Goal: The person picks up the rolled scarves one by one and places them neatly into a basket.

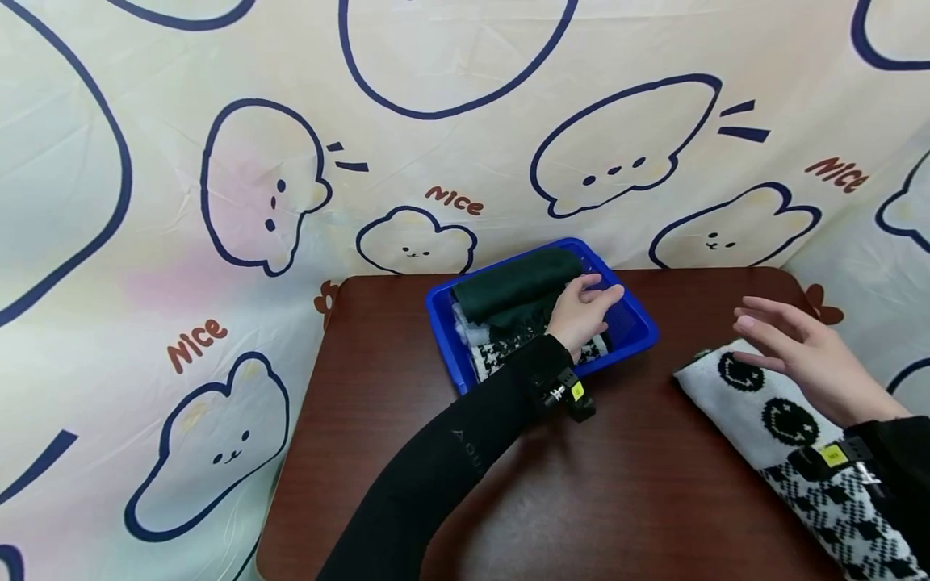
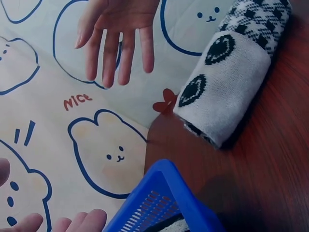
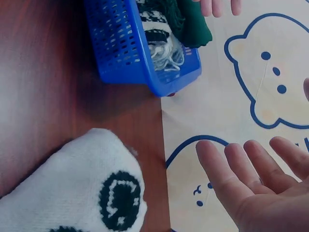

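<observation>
My left hand (image 1: 579, 316) is over the blue plastic basket (image 1: 638, 332), its fingers loosely bent with nothing between them. Inside the basket lie a rolled dark green cloth (image 1: 519, 284) and a black-and-white patterned knit (image 3: 155, 25) with pale fringe; the hand and forearm hide part of the contents. On the right of the table a rolled knit scarf (image 1: 744, 415), white with black smiley faces and a houndstooth-like section, lies on the wood. Above it hovers my right hand (image 1: 817, 359), fingers extended and apart, holding nothing.
The brown wooden table (image 1: 639, 516) backs onto a cream cloth (image 1: 508, 169) printed with cartoon bears. The basket stands near the table's back edge. My left forearm (image 1: 465, 452) crosses the table's front.
</observation>
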The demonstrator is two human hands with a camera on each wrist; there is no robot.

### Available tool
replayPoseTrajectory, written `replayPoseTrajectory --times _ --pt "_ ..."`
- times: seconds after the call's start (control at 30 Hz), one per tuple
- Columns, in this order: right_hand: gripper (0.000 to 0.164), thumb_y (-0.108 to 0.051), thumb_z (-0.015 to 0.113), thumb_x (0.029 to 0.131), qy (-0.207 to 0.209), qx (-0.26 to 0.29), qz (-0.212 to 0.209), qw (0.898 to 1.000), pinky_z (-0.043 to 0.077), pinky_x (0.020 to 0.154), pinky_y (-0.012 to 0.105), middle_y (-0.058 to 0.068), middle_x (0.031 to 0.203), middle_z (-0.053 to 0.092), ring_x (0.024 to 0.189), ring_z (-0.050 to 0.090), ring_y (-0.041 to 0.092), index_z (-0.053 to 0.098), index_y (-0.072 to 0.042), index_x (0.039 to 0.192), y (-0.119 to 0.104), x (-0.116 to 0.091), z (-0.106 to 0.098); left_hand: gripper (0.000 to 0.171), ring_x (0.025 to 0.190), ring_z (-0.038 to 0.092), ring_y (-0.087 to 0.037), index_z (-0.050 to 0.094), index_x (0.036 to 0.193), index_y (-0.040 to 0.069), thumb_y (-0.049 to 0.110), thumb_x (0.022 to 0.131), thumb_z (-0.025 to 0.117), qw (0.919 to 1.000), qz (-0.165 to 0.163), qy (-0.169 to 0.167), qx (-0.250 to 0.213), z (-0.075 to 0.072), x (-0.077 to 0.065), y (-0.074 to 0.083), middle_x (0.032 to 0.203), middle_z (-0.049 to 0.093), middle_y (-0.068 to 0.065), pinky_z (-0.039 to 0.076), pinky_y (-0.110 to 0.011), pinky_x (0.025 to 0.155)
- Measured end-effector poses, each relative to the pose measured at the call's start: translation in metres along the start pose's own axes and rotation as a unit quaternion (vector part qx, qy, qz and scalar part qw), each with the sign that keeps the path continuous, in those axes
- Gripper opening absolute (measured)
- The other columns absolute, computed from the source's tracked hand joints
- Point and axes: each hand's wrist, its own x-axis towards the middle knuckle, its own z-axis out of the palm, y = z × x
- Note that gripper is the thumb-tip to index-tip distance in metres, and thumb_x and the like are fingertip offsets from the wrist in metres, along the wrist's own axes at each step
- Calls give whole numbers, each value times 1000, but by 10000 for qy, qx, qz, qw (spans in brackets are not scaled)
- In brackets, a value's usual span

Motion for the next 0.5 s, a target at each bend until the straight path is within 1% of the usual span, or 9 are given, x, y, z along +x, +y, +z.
replayPoseTrajectory --times 0.1,0.17,0.23,0.27,0.33,0.4,0.5 --pt "68 -35 49 115 151 -194 99 9996 58 86 14 16 167 30 114 50 -22 17 -16 173 4 -7 -1 46 125 67 -27 61 147 15 30 105 72 9998 6 -3 202 4 0 -1 135 68 -10 59 -47 103" --pt "70 -37 49 115 236 -275 156 9992 58 85 14 21 169 25 113 49 -23 16 -16 173 8 -12 -1 47 123 68 -26 61 148 16 31 105 72 9995 10 -3 315 8 0 -1 135 68 -9 59 -46 102" --pt "70 -38 49 115 332 -335 170 9987 58 83 13 19 168 27 113 49 -23 16 -16 173 11 -17 -2 48 121 69 -25 61 149 16 32 105 72 9989 20 10 476 11 -1 -1 134 69 -8 60 -45 101" --pt "69 -36 48 115 344 -319 132 9988 58 83 13 18 170 27 114 48 -22 16 -16 173 13 -20 -3 48 118 69 -24 61 149 17 33 105 73 9985 14 26 548 13 -1 0 133 69 -7 60 -44 100" --pt "68 -34 48 116 450 -330 115 9984 57 81 12 16 166 29 113 49 -22 17 -16 173 16 -25 -4 48 114 71 -22 62 148 17 34 104 73 9978 7 57 656 18 -1 1 131 70 -5 61 -42 99" --pt "67 -33 48 116 522 -336 93 9980 57 81 12 14 166 29 112 50 -23 17 -15 173 19 -29 -4 47 110 71 -20 63 147 19 35 104 74 9972 5 80 744 22 -2 2 129 70 -4 61 -40 97" --pt "67 -32 48 116 624 -370 53 9973 57 80 11 15 167 27 110 50 -24 17 -14 173 22 -35 -5 46 111 71 -20 64 146 20 36 103 74 9962 15 68 867 29 -3 4 131 69 -4 61 -39 97"
